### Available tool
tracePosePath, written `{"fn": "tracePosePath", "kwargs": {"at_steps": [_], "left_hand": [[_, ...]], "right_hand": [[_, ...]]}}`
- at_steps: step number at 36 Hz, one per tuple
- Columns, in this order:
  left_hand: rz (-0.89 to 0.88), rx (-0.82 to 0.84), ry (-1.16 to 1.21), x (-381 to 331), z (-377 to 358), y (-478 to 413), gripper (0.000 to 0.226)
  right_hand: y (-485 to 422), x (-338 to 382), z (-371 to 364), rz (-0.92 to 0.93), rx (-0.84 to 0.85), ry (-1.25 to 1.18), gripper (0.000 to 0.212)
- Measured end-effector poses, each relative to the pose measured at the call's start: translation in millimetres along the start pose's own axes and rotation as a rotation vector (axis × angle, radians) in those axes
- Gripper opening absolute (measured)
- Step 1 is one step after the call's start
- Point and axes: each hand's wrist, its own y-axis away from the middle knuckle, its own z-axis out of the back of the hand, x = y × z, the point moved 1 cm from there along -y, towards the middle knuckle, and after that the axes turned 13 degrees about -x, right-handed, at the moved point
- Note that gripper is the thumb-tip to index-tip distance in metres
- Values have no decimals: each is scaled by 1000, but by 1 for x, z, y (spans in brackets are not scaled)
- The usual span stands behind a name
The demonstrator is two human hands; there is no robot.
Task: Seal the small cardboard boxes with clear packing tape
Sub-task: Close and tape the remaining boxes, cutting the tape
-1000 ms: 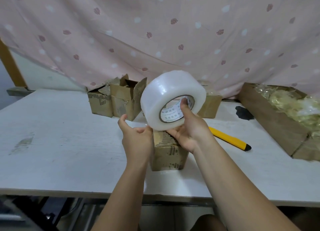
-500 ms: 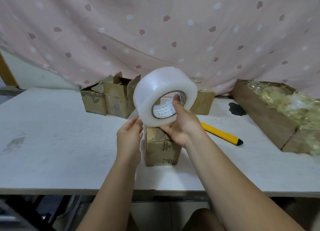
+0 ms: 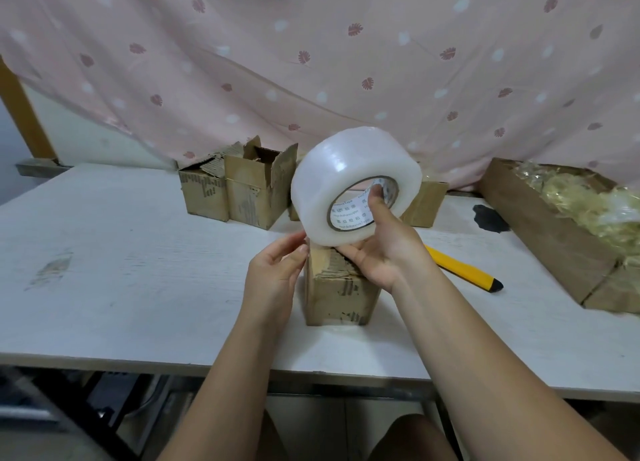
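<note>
Gripping a fat roll of tape point(image 3: 332, 183) in mid-air, the right hand point(image 3: 381, 252) has its thumb point(image 3: 375, 201) hooked into the cardboard core and its other fingers curled under the roll's rim. The roll hangs tilted, its printed core facing the camera, just above a small cardboard box point(image 3: 337, 294) that stands near the front edge of the white table point(image 3: 138, 270). The left hand point(image 3: 273, 273) is raised at the box's top left corner, its fingertips point(image 3: 294, 249) drawn close together against the lower left edge of the roll; whether they pinch a loose end of clear tape cannot be told.

At the back of the table sit two open boxes point(image 3: 256, 190) side by side with ragged flaps, and another box point(image 3: 424, 204) shows partly behind the roll. A yellow knife point(image 3: 460, 270) lies on the table just right of the right wrist. A long carton point(image 3: 547, 232) full of pale crinkled wrapping lies at the far right. A pink patterned curtain point(image 3: 311, 62) hangs behind.
</note>
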Motion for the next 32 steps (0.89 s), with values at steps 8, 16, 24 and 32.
{"fn": "tracePosePath", "kwargs": {"at_steps": [8,16,24,32], "left_hand": [[-144,-285,-232,-1,-10,2,31],[-111,-351,-187,-13,-18,-2,20],[107,-249,-153,-37,-14,-8,22],[-46,-263,-221,-45,-16,-12,16]], "right_hand": [[-1,0,1,3,2,-3,38],[-1,0,0,-3,-3,-11,36],[1,2,1,-28,26,-25,39],[2,4,-1,-40,9,-15,44]]}}
